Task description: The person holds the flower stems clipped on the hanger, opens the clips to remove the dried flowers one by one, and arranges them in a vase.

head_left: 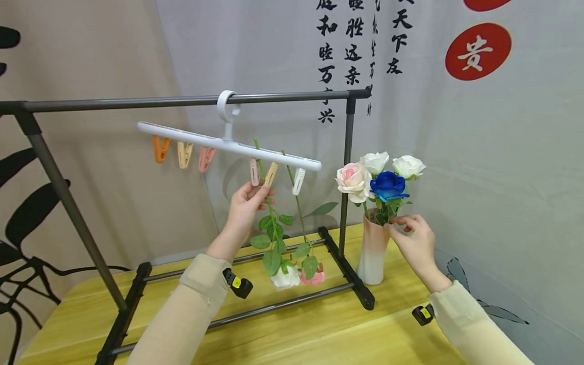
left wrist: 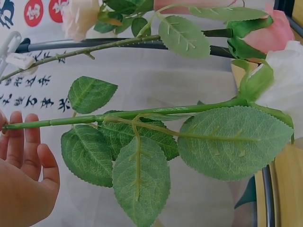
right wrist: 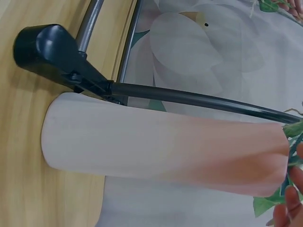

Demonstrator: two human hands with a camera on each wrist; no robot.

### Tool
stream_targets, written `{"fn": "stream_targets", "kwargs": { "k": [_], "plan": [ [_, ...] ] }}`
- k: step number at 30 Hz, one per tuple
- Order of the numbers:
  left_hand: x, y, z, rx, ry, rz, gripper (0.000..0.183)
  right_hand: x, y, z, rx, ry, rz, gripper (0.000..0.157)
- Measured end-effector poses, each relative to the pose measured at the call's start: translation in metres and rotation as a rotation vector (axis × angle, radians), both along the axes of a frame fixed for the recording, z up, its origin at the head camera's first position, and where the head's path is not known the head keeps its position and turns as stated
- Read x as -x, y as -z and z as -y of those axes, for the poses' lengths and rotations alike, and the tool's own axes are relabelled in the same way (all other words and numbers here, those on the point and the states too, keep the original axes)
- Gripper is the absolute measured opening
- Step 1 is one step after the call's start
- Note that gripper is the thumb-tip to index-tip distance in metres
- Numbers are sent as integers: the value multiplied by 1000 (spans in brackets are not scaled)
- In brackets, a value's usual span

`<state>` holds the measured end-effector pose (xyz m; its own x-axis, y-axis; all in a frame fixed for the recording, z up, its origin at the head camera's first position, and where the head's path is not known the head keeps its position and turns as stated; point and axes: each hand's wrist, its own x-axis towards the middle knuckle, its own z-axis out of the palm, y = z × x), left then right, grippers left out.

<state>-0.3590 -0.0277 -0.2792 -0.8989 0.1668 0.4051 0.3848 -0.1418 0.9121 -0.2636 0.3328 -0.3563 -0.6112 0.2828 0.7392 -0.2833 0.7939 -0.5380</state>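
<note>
A white rose [head_left: 286,278] hangs head down from the white clip hanger [head_left: 228,146]. My left hand [head_left: 248,204] pinches its green stem [left wrist: 156,111] just under the bar, thumb beside a yellow clothespin [head_left: 270,174]. A pale pink clothespin [head_left: 254,172] is close by. Next to it a pink rose [head_left: 312,276] hangs head down below a white clothespin [head_left: 298,181]. My right hand [head_left: 416,241] has its fingertips among the stems and leaves at the mouth of the pink-and-white vase [head_left: 373,253]; I cannot tell whether they pinch a stem. A blue rose [head_left: 389,186] stands in the vase.
White roses [head_left: 408,166] and a pale pink rose [head_left: 353,181] share the vase. The hanger hooks on a dark metal rack [head_left: 296,96] standing on the wooden table [head_left: 310,329]. Orange [head_left: 160,148], yellow and pink clothespins hang at left. A black chair [head_left: 34,213] stands beyond.
</note>
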Motion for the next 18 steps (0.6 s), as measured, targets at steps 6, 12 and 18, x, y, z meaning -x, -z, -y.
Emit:
{"fn": "stream_targets", "kwargs": {
  "k": [6,12,18],
  "plan": [
    [-3,0,1,0,-13,-5,25,2,-3,3,13,13,-48,17],
    [-2,0,2,-13,-10,-16,25,8,-5,-1,37,14,-80,15],
    [-2,2,5,-11,-14,-13,23,7,-1,-6,84,-6,-47,15]
  ]
}}
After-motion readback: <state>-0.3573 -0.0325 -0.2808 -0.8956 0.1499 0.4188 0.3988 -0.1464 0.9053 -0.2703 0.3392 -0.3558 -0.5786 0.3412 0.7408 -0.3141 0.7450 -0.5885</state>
